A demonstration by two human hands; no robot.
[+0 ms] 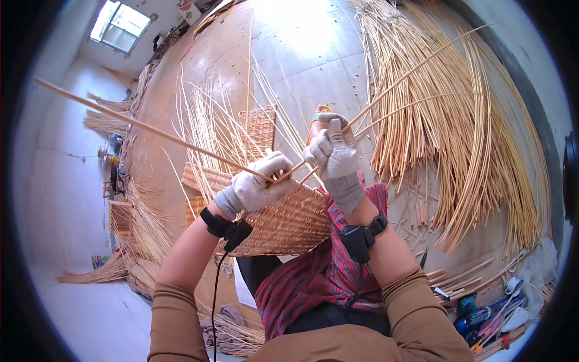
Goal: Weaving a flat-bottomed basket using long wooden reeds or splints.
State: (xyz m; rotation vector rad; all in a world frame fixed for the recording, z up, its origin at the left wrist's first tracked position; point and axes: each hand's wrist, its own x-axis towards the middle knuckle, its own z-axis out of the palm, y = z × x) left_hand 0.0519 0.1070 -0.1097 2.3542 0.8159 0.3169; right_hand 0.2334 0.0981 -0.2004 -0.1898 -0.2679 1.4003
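A woven wicker piece (289, 226) rests across my lap, over a red plaid cloth (301, 283). My left hand (262, 179), in a pale glove, is closed at its upper edge around a thick wicker rod (163, 131) that runs far out to the left. Just to the right and a little higher, my right hand (336, 154), gloved too, is closed on thinner wicker rods (410, 67) that stretch to the upper right. Between the two hands rod ends cross above the woven edge. Fingers partly hide where the rods meet the weave.
A large pile of loose rods (446, 120) covers the floor at the right. Ahead lies another woven panel (256, 130) with long upright rods (208, 114). More bundled rods (142, 223) line the left wall. Tools and bottles (476, 317) lie at the lower right.
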